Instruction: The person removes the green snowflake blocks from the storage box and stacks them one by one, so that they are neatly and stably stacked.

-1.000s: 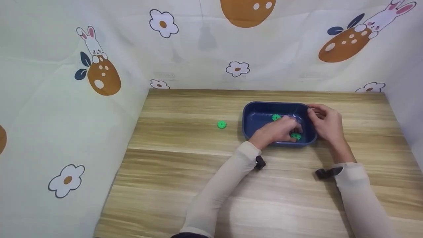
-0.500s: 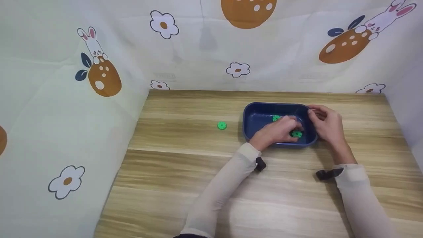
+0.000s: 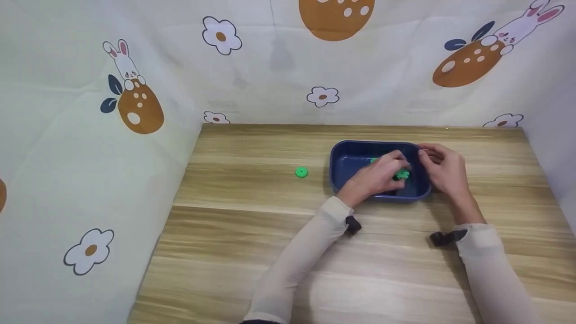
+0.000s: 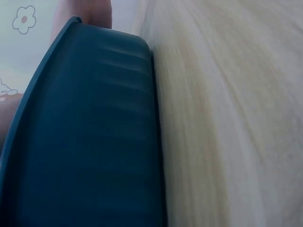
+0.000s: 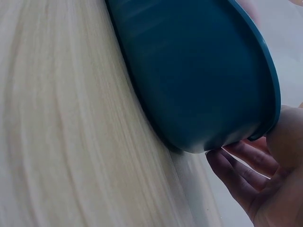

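Observation:
A blue rectangular tray (image 3: 343, 195) stands on the wooden table. Inside its right half, my left hand (image 3: 377, 173) pinches a green notched plastic disc (image 3: 402, 174) between thumb and fingers. Partly hidden behind that hand, a second green disc (image 3: 373, 160) lies on the tray floor. At the tray's far right corner, my right hand (image 3: 445, 168) grips the rim, thumb over the edge and fingers against the outer wall. The right wrist view shows those fingers (image 5: 241, 165) touching the outside of the tray. Only the tray's outer side (image 4: 94, 132) and part of a hand appear in the left wrist view.
A third green disc (image 3: 301, 172) lies on the table (image 3: 234, 189), left of the tray. A pale cloth (image 3: 270, 58) printed with rabbits and flowers hangs along the back and left edges.
My left hand has lifted slightly, and the pinched green disc has risen from near the tray's front side toward its middle. My right hand keeps its hold on the rim.

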Demonstrator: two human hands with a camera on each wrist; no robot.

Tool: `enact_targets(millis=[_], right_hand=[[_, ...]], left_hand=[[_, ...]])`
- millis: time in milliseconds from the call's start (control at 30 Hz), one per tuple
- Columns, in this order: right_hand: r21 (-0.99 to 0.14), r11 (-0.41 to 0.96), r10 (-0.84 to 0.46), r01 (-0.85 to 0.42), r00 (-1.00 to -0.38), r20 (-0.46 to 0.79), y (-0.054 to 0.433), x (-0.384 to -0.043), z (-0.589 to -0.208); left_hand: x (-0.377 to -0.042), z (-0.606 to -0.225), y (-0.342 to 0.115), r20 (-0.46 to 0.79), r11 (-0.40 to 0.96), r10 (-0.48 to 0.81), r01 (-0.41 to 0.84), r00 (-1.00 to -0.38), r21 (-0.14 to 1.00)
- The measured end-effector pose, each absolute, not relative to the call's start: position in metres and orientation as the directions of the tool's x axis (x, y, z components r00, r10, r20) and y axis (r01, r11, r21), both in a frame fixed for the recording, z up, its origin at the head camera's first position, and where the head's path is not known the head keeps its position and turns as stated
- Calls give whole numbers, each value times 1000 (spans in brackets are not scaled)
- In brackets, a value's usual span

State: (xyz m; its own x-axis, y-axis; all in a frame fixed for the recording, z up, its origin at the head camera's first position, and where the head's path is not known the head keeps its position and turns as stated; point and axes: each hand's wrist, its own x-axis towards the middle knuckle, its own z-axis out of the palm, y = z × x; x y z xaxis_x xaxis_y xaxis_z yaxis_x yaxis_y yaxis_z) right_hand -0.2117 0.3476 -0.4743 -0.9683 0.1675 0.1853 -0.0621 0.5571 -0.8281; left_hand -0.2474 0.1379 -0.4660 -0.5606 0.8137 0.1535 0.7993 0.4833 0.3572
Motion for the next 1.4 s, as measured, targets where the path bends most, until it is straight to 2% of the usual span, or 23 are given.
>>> enact_targets(millis=[333,567,833,1200,1400], right_hand=[[-823,559,138,-105,-966,217,351,-213,-476],[-823,561,145,-85,-969,200,353,-213,-479],[-824,562,148,-72,-971,186,351,-214,-479],[-830,553,152,-74,-970,188,350,-212,-477],[-827,559,158,-53,-973,169,350,-212,-476]], left_hand=[[-251,-450,124,252,486,748,766,-613,422],[-245,-446,107,275,525,709,747,-649,407],[-240,-445,80,360,481,692,772,-626,416],[-240,-450,47,526,384,637,824,-563,416],[-240,-452,32,537,366,630,824,-561,432]])
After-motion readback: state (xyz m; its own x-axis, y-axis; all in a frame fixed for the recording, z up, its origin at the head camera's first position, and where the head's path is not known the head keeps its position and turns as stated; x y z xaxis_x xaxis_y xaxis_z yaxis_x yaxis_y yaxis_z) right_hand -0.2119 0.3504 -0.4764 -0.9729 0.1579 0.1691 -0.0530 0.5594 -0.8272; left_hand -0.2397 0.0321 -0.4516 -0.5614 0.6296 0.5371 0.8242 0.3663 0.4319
